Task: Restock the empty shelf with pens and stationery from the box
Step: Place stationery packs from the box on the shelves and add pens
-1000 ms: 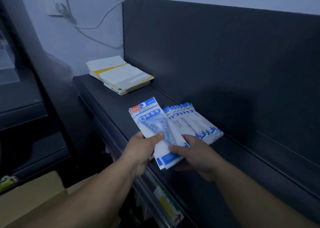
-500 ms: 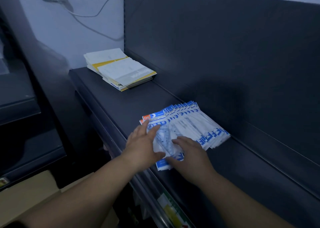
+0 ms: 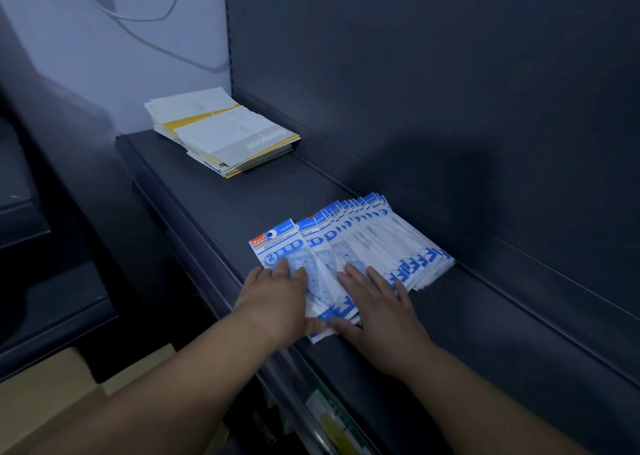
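We find both hands flat, fingers straight — left hand (image 3: pixel 277 299) and right hand (image 3: pixel 381 302) pressing the fanned geometry-set packets (image 3: pixel 363 247) lying on the dark shelf (image 3: pixel 207 195). A paper stack (image 3: pixel 221 132) sits well apart; cardboard box (image 3: pixel 52 402) below.

- This is a shop, most likely the stationery aisle.
- The dark metal shelf (image 3: pixel 214 191) has a flat back panel (image 3: pixel 415 74) and a slotted upright (image 3: pixel 227 39), the sort of racking used for retail display.
- A label strip (image 3: pixel 332 416) with coloured tags runs along the front edge of the tier below; its print is too blurred to read.
- Identical blue-and-white packets (image 3: pixel 363 243) marked "GEOMETRIC", each with a hang hole, lie fanned out as stock.
- A stack of paper pads (image 3: pixel 225 132) sits at the shelf's far end.
- A cardboard box (image 3: pixel 52 402) stands on the floor beside more dark shelving (image 3: pixel 52 299).
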The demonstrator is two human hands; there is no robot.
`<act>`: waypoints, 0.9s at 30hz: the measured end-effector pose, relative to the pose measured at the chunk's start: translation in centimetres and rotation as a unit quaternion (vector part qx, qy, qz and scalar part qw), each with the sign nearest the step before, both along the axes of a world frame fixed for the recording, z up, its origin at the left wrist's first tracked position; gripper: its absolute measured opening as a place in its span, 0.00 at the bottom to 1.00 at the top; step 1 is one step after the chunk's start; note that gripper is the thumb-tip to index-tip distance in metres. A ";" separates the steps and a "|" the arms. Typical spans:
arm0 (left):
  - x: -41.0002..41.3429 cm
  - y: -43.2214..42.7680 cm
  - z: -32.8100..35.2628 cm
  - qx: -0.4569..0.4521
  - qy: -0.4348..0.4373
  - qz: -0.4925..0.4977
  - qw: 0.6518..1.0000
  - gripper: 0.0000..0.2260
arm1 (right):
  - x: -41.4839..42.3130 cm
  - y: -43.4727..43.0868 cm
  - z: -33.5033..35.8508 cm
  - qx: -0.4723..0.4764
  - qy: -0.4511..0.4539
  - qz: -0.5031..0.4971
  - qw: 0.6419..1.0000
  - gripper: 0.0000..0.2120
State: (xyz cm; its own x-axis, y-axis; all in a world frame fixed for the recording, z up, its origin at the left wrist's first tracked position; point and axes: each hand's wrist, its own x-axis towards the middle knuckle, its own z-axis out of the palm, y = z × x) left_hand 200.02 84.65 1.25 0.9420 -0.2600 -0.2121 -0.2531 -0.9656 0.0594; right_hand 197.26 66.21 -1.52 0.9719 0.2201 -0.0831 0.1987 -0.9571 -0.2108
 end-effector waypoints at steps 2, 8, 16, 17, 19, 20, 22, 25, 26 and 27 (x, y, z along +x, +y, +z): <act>0.0 -0.8 -0.2 -0.014 -0.006 -0.001 1.000 0.43 | 0.3 -0.7 0.1 -0.002 0.000 -0.005 1.000 0.34; -1.7 -1.8 -1.2 -0.056 -0.024 0.002 0.998 0.41 | 0.1 -1.4 0.0 0.042 0.014 0.004 0.999 0.32; -2.4 -3.2 -1.2 -0.086 -0.042 0.065 0.993 0.40 | -2.1 -1.4 1.0 0.098 -0.058 -0.037 0.993 0.29; -2.6 -2.9 -1.2 -0.092 -0.046 0.074 0.992 0.41 | -2.5 -1.3 1.1 0.098 -0.057 -0.032 0.993 0.29; -3.5 -2.2 -1.3 -0.109 -0.065 0.081 0.989 0.42 | -3.4 -1.1 1.5 0.098 -0.063 -0.021 0.993 0.29; -4.2 -1.8 -1.4 -0.119 -0.087 0.078 0.986 0.41 | -3.8 -0.9 1.8 0.100 -0.071 -0.014 0.992 0.28; -6.1 -0.4 -1.4 -0.140 -0.139 0.079 0.977 0.38 | -4.6 -0.2 2.3 0.115 -0.093 0.002 0.989 0.26; -9.9 3.0 -1.8 -0.160 -0.177 0.134 0.962 0.32 | -5.9 1.5 3.1 0.131 -0.125 0.047 0.982 0.25; -11.5 4.4 -2.2 -0.162 -0.173 0.159 0.958 0.30 | -6.3 2.3 3.3 0.134 -0.130 0.067 0.980 0.24; -13.3 6.0 -2.8 -0.162 -0.161 0.186 0.956 0.29 | -6.9 3.3 3.4 0.141 -0.131 0.085 0.978 0.24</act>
